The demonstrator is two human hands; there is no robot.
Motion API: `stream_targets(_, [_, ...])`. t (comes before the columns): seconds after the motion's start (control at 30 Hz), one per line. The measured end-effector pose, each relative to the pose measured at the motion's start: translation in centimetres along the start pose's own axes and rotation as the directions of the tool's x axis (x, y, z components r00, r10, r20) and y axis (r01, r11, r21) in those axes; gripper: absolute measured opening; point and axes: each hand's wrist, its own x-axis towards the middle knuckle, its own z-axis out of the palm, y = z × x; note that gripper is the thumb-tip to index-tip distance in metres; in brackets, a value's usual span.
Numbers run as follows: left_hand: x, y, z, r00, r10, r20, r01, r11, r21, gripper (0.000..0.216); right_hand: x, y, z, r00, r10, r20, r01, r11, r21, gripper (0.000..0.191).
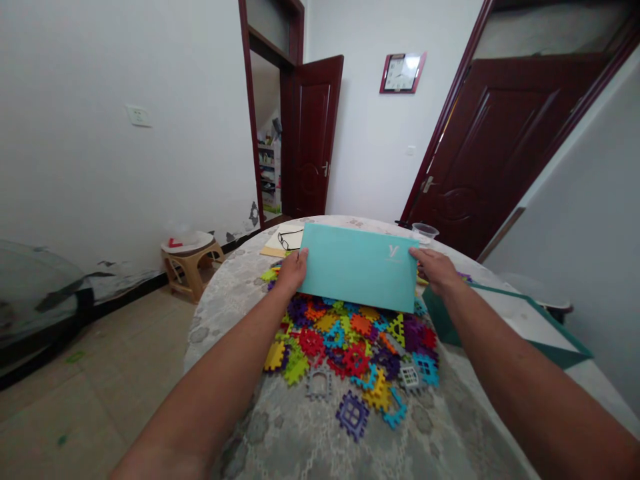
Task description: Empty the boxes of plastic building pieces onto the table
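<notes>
A flat turquoise box or lid (357,270) with a pale "y" mark is held up over the table, its broad face towards me. My left hand (294,270) is closed on its left edge. On the right edge, my right hand (434,268) grips it with the thumb near the top corner. Below and behind it spreads a pile of colourful plastic building pieces (345,340) with toothed edges. Nearest me lie a purple window-shaped piece (353,415) and a grey frame-shaped piece (319,383). Whether the turquoise thing is hollow behind cannot be seen.
A dark green open box (560,357) with a white inside lies right of the pile. Black glasses (286,241) rest on papers at the left back. A clear plastic bowl (425,231) stands at the far right. A small stool (193,267) and a fan (35,300) are to the left.
</notes>
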Motion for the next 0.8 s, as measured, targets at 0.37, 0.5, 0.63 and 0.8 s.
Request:
stream_targets(0.37, [2.4, 2.1, -1.3, 0.998, -0.063, -0.014, 0.063, 0.998, -0.004, 0.059, 1.4, 0.3, 2.0, 0.997, 0.082, -0.013, -0.076, 0.966, 0.247, 0.023])
stream_targets(0.5, [2.1, 3.1, -2.3, 0.998, -0.047, -0.036, 0.045, 0.998, -0.046, 0.058, 1.0, -1.0, 1.7, 0.997, 0.077, -0.012, -0.070, 0.947, 0.312, 0.021])
stream_targets(0.63, [0.9, 4.6, -3.7, 0.996, -0.012, -0.089, 0.005, 0.997, -0.078, 0.058, -0.5, -2.3, 0.8, 0.998, 0.057, 0.010, -0.056, 0.928, 0.367, 0.019])
stream_targets(0.8, [-1.9, 7.5, -6.3, 0.988, 0.051, -0.143, -0.081, 0.975, -0.209, 0.054, -3.3, -3.7, -0.6, 0.995, -0.066, 0.068, 0.030, 0.901, 0.433, 0.025])
